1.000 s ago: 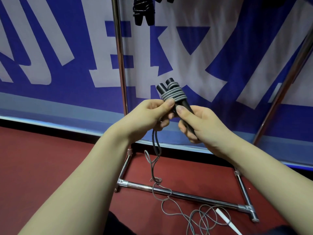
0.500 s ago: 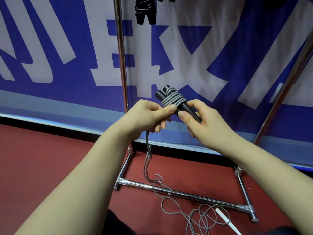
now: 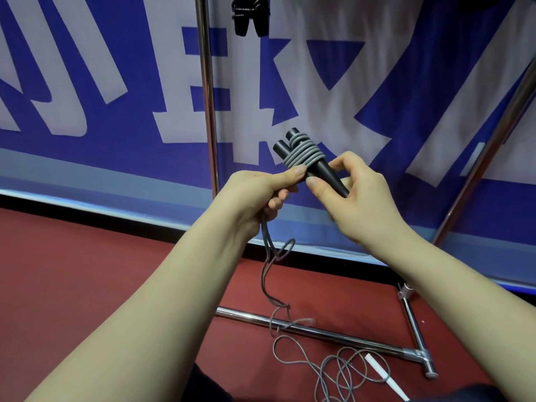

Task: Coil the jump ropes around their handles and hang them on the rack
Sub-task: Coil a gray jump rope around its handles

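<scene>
Grey cord sits in several tight turns round the paired black handles, which we hold up before the blue-and-white banner. Our right hand pinches the handles' lower ends between thumb and fingers. Our left hand presses its thumb on the lowest turn, fingers curled round the slack. Over the past second the handles have tipped from near upright to a slant, tops towards the left, and the slack has risen a little — another turn seems under way. Much of the cord lies tangled on the red floor by the rack's base bar, so plenty of coiling remains. One finished bundle already hangs at the top.
</scene>
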### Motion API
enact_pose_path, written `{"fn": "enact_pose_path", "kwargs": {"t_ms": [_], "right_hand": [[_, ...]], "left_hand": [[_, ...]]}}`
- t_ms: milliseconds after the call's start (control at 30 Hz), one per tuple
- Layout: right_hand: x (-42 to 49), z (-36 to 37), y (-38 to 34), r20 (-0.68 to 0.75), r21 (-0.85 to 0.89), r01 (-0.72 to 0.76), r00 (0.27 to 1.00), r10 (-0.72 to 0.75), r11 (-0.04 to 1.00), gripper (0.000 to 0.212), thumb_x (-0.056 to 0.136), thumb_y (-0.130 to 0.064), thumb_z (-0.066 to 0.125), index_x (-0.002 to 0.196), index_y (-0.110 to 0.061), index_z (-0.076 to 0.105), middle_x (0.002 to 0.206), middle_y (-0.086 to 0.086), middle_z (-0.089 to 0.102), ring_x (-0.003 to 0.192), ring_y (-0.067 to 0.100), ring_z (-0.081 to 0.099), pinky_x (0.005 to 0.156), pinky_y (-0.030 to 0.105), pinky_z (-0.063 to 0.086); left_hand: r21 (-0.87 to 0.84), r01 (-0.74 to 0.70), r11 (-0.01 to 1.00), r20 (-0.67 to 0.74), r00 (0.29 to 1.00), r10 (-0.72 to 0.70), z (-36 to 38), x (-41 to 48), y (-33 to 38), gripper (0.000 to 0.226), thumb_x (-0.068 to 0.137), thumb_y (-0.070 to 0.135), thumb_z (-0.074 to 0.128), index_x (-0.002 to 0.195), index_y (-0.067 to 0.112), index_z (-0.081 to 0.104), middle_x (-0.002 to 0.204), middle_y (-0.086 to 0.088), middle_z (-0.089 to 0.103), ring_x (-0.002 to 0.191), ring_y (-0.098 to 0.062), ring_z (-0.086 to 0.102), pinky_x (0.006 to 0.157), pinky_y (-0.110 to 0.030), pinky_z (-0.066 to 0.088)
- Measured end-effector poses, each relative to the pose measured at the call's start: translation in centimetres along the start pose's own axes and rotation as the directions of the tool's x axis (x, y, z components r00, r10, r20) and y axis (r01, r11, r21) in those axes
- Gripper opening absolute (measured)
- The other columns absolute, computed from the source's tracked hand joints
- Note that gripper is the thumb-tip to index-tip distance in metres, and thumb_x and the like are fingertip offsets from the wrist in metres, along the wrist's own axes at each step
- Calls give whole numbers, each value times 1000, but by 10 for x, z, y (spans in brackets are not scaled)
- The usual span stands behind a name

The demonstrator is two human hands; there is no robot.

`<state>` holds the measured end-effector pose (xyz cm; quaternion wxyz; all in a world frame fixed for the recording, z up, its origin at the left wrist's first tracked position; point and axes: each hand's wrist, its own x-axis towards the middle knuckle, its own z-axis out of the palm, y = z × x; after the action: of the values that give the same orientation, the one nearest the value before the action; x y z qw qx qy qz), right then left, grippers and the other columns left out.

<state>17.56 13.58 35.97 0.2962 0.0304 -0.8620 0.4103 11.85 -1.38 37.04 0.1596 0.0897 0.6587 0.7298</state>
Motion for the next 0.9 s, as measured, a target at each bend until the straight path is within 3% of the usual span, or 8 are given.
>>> {"fn": "enact_pose_path", "kwargs": {"t_ms": [167, 367, 500, 633, 700, 767, 833, 900], "right_hand": [[3, -3, 0, -42, -212, 50, 997, -61, 976, 27, 92, -33, 63, 93, -14, 45, 54, -4, 49, 48, 16, 43, 52, 31, 30], [-1, 1, -3, 33, -650, 168, 981, -193, 741, 23, 100, -34, 50, 108, -15, 40, 73, 2, 52, 60, 32, 40, 52, 35, 26], [-4, 10, 2, -35, -771, 199, 935, -352, 605, 43, 66, -10, 87, 83, -4, 49, 46, 4, 50, 29, 26, 42, 51, 14, 1], [-7, 16, 2, -54, -872, 157, 911, -409, 464, 60, 49, -13, 93, 79, -8, 41, 42, -2, 44, 29, 19, 45, 46, 18, 10], [-11, 16, 5, -39, -819, 242, 881, -472, 520, 50, 52, -13, 91, 80, -6, 49, 49, 2, 53, 36, 24, 49, 47, 21, 18], [-17, 12, 2, 56, -609, 293, 943, -328, 737, 37, 70, -27, 81, 90, -7, 58, 70, 2, 66, 58, 29, 57, 55, 28, 32], [-17, 4, -1, 141, -353, 77, 990, -29, 932, 38, 76, -53, 64, 87, -16, 65, 77, -6, 68, 73, 23, 57, 72, 34, 44], [-12, -4, -2, 25, -101, -83, 996, 86, 991, 50, 70, -66, 56, 76, -17, 66, 68, 2, 66, 69, 25, 59, 73, 42, 50]], "left_hand": [[154, -200, 968, 104, 977, 185, 2, -1, -2, 29, 93, 13, 65, 89, -15, 66, 67, -15, 54, 46, -10, 40, 46, -17, 31], [152, -150, 977, 115, 984, 134, 10, -4, 3, 20, 87, 19, 66, 71, 7, 69, 65, -9, 61, 50, -14, 47, 52, -23, 35], [183, -163, 970, 70, 986, 152, 12, -5, 4, 44, 86, 51, 67, 68, 11, 70, 62, -4, 61, 48, -12, 44, 47, -18, 34], [208, -199, 958, 57, 980, 191, 12, -1, 1, 45, 87, 46, 68, 77, 2, 71, 56, -1, 56, 43, -11, 41, 44, -16, 32], [234, -219, 947, 84, 975, 205, 7, 3, 1, 46, 90, 43, 67, 83, -2, 71, 56, 0, 56, 45, -11, 43, 49, -19, 34], [356, -265, 896, 110, 964, 241, -2, 6, -1, 41, 92, 40, 65, 78, 2, 67, 55, 2, 55, 47, -9, 45, 53, -20, 35], [596, -340, 727, 194, 940, 281, -11, 9, -4, 33, 94, 34, 64, 75, 7, 62, 58, 3, 57, 50, -7, 48, 52, -19, 38], [775, -382, 503, 281, 922, 267, -16, 11, -11, 26, 94, 31, 63, 80, 9, 58, 72, -4, 60, 62, -16, 54, 58, -30, 43]]}}
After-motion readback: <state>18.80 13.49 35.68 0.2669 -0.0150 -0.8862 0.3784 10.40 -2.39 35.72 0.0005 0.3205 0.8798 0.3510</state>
